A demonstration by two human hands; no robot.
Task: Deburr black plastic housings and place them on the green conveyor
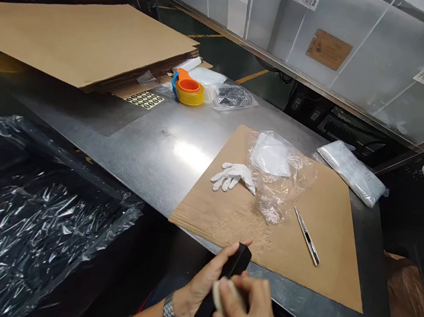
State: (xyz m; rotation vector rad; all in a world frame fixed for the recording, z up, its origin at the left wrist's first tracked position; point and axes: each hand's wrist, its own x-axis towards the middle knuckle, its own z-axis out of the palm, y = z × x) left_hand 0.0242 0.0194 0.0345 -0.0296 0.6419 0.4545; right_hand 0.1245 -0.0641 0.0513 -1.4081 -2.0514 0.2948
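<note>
Shiny metal bench (142, 157) here, with a big stack of cardboard sheets (93, 39) on the far left and an orange-and-yellow tape dispenser (190, 98) beside it. Flat brown cardboard (334, 229) covers much of the right side, and on it sit a white glove (236, 175), some crumpled clear plastic (272, 205) and a slim knife (306, 237). So the long black block (237, 261) is up in the person's hands, near the bench's front edge. Left hand (191, 290) has its grip wrapped around the block, silvery band (170, 314) on that wrist. Right hand (253, 316) has its grip pinching a pale pad (217, 294) that looks pressed against the block, fingers hiding most of it. Crinkly black plastic (22, 234) fills the lower left
</note>
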